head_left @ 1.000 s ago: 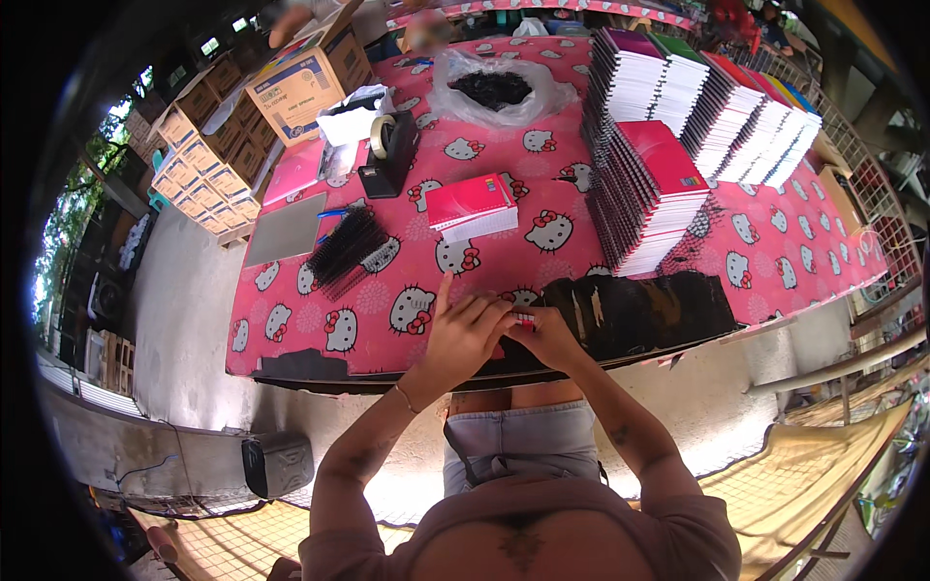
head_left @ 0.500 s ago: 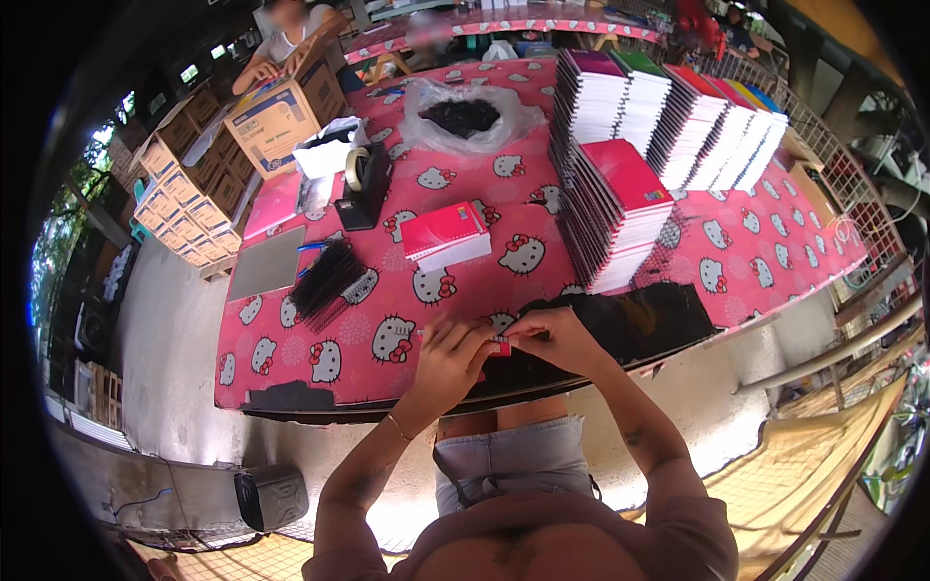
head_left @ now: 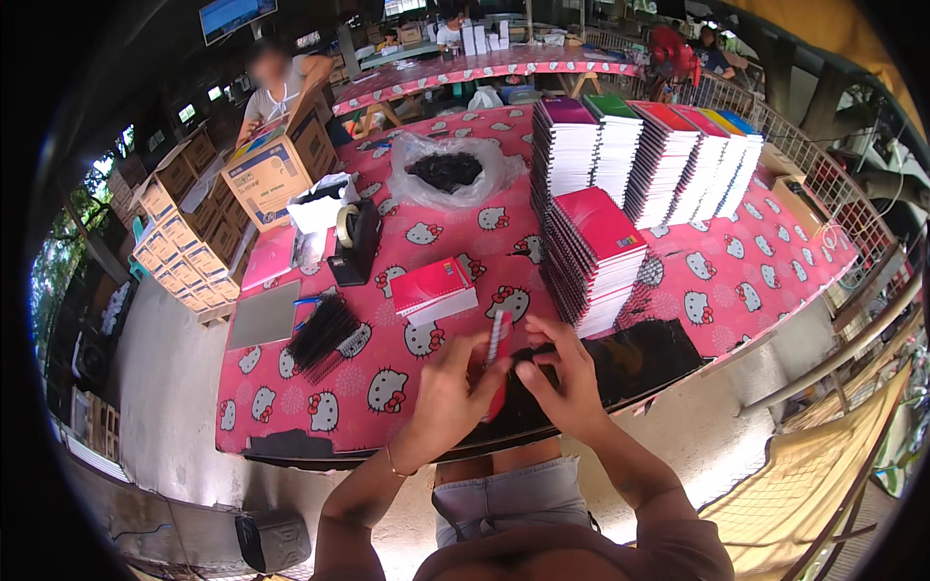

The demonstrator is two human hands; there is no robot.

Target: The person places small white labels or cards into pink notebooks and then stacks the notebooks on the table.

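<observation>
My left hand (head_left: 449, 392) grips a thin red notebook (head_left: 500, 334) at the table's near edge, its white page edge tilted upward. Just to the right, my right hand (head_left: 567, 382) has its thumb and fingers apart beside the notebook, with nothing visible between them. Beyond my hands lies a short pile of red notebooks (head_left: 433, 289) with white pages. A bundle of black spiral binding coils (head_left: 325, 341) rests to the left. Close to my right hand rises a tall stack of spiral-bound red notebooks (head_left: 601, 228).
Bound notebooks (head_left: 668, 160) in several colours stand in stacks at the far right. Behind the pile are a plastic bag (head_left: 455, 172) of black material and a tape dispenser (head_left: 356, 242). Cardboard boxes (head_left: 266, 184) stand at the left, with a person (head_left: 276, 92) behind them.
My hands have come apart from a close pinch over the notebook. The left hand has raised and turned it upright; the right has opened beside it. The view has tilted upward.
</observation>
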